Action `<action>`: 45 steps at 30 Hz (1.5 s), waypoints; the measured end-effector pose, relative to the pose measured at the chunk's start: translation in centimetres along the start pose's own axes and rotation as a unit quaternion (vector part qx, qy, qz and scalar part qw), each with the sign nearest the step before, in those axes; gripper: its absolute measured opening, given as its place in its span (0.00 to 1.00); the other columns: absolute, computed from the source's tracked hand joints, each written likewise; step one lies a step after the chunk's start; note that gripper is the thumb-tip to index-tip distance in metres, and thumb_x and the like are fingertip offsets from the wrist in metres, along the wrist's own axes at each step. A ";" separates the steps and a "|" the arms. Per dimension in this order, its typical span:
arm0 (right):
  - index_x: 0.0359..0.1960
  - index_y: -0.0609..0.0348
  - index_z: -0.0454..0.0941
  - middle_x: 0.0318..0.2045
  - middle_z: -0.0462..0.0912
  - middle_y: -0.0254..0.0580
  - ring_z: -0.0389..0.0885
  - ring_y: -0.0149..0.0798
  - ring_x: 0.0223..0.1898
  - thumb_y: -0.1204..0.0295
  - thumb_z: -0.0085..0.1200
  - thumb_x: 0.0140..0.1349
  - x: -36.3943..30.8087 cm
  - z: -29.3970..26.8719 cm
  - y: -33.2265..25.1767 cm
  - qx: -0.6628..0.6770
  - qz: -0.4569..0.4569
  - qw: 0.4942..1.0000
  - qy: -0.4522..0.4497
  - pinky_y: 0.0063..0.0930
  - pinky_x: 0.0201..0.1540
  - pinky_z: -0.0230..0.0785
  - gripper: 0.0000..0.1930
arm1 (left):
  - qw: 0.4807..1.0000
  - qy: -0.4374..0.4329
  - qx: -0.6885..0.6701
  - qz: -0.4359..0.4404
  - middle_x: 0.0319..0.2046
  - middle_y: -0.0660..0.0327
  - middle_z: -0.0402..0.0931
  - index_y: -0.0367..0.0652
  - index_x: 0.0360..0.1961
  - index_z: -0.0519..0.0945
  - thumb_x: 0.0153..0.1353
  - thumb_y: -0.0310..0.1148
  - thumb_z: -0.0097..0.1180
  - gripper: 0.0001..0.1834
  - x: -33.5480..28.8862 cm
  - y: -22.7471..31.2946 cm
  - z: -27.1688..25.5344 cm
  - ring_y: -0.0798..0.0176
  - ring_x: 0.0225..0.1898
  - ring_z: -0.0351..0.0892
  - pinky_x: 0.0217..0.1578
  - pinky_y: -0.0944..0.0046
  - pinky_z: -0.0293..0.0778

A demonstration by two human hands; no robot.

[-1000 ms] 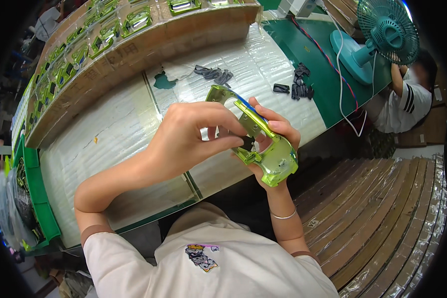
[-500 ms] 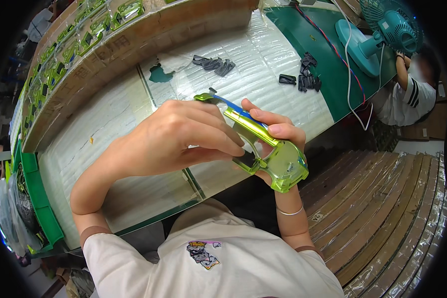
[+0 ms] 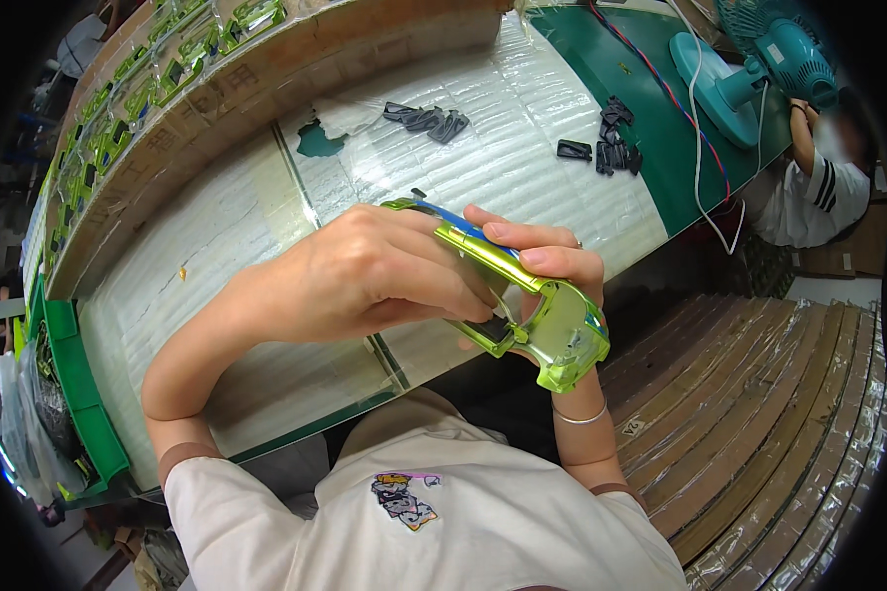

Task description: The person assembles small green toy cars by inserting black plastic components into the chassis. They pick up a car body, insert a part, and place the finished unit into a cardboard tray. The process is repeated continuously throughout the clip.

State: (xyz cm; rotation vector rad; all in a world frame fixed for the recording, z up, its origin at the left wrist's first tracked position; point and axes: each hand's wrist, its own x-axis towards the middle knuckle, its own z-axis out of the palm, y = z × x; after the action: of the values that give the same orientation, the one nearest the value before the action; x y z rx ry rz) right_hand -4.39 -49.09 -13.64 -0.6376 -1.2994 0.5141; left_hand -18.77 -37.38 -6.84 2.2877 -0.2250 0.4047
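My right hand (image 3: 552,253) grips a shiny lime-green plastic housing (image 3: 569,335) with a blue strip (image 3: 450,219) along its far side. The housing is held tilted above the table's near edge. My left hand (image 3: 375,271) reaches across from the left, its fingers bent and closed together inside the housing's opening. At those fingertips sits a small black plastic piece (image 3: 495,329), against the housing's near edge. The fingers partly cover the piece, and how it is seated is hidden. Much of the housing's far left part lies behind my left hand.
Black plastic pieces lie in two groups, a middle pile (image 3: 426,122) and a right pile (image 3: 616,138). A cardboard-walled tray (image 3: 266,84) of green housings stands far left. A green bin (image 3: 84,414) is at left, a teal fan (image 3: 724,89) far right, beside cables and another person (image 3: 808,197).
My left fingertips have shifted slightly right and down, deeper over the black piece. The housing has tilted a little, and my right fingers have moved slightly left along its top edge.
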 end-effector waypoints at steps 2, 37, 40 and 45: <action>0.43 0.59 0.66 0.46 0.73 0.53 0.72 0.53 0.51 0.78 0.66 0.41 -0.1 -0.1 -0.2 0.002 0.006 1.000 -0.001 0.44 0.54 0.66 0.26 | 1.000 -0.010 0.010 0.009 0.31 0.65 0.80 0.45 0.31 0.83 0.43 0.27 0.61 0.10 0.2 0.3 -0.1 0.62 0.31 0.77 0.32 0.65 0.71; 0.54 0.54 0.54 0.51 0.65 0.48 0.69 0.52 0.52 0.45 0.68 0.32 -2.2 -0.6 -0.6 -0.124 0.159 0.977 0.062 0.45 0.56 0.63 0.50 | 0.999 -0.014 -0.022 0.028 0.25 0.66 0.74 0.46 0.26 0.76 0.45 0.27 0.56 0.05 0.1 1.3 0.0 0.59 0.31 0.74 0.26 0.60 0.68; 0.56 0.53 0.52 0.53 0.62 0.47 0.66 0.52 0.55 0.46 0.69 0.32 -2.5 -0.6 -0.5 -0.129 0.181 0.974 0.052 0.47 0.58 0.60 0.51 | 0.999 0.010 -0.025 0.026 0.25 0.67 0.75 0.47 0.25 0.77 0.42 0.28 0.59 0.06 -0.6 1.2 0.4 0.60 0.30 0.74 0.26 0.60 0.68; 0.55 0.55 0.53 0.53 0.62 0.47 0.66 0.53 0.55 0.44 0.68 0.32 -2.3 -0.9 -0.6 -0.124 0.201 0.970 0.052 0.48 0.58 0.59 0.51 | 0.998 0.056 -0.010 0.009 0.23 0.68 0.77 0.51 0.24 0.80 0.39 0.31 0.62 0.07 0.0 0.4 2.0 0.61 0.27 0.76 0.25 0.60 0.68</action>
State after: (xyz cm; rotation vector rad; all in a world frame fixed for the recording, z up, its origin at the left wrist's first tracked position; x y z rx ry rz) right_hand -4.01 -51.21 -14.97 -1.1371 -1.1466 0.6425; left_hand -18.46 -39.13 -7.88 2.2376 -0.1935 0.5358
